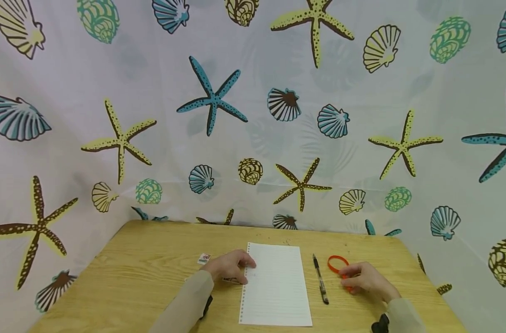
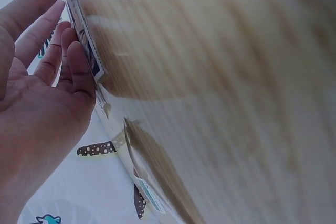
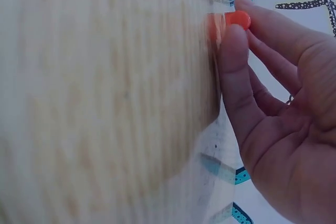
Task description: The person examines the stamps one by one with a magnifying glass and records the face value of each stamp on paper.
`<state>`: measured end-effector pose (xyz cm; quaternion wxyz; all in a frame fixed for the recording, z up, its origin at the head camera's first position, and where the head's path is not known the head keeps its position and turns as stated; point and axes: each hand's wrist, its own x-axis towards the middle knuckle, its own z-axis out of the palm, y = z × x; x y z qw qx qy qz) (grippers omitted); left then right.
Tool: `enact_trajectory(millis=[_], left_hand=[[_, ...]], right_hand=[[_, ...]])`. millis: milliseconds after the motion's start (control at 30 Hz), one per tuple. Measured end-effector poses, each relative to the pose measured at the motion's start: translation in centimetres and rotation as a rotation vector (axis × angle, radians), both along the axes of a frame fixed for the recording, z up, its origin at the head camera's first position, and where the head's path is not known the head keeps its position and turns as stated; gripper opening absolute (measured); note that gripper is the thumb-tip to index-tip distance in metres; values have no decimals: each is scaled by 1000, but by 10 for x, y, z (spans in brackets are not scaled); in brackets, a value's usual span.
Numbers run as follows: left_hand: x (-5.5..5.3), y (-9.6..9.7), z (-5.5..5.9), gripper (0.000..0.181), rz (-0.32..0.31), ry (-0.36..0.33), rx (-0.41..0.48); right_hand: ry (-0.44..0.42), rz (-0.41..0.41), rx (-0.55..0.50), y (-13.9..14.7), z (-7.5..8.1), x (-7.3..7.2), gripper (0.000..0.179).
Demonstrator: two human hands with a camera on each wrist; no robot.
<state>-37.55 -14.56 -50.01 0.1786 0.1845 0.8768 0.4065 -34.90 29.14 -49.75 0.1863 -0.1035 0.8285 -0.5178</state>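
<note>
Magnifying glass (image 1: 338,256) with red-orange rim and handle (image 3: 240,20), at the right of the wooden table (image 1: 132,259). Handle between thumb and fingertips of the right hand (image 1: 363,277), a narrow pinch, remaining fingers bent loosely behind. Just left of the magnifying glass, a clear-barrelled ballpoint pen (image 1: 320,280), dark at both ends. Beyond the pen to the left, a sheet of lined loose-leaf paper (image 1: 278,286), punched holes down its left edge. Left hand (image 1: 228,267) at that edge, thumb and index finger spread apart, other fingers gently curved. Postage stamp (image 2: 86,38) with perforated border just beside the left fingers; contact impossible to tell. Second stamp (image 1: 204,258) farther back, near the same hand. Behind, white cloth (image 1: 253,138) printed with starfish and seashells. Pale sleeves (image 1: 182,300) on both forearms.
</note>
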Motion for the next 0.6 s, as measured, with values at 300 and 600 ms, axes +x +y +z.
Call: enact_trajectory(millis=[300, 600], left_hand=[[3, -2, 1, 41, -19, 13, 2], [2, -1, 1, 42, -4, 14, -3]], right_hand=[[-5, 25, -14, 2, -5, -3, 40], [22, 20, 14, 3, -6, -4, 34]])
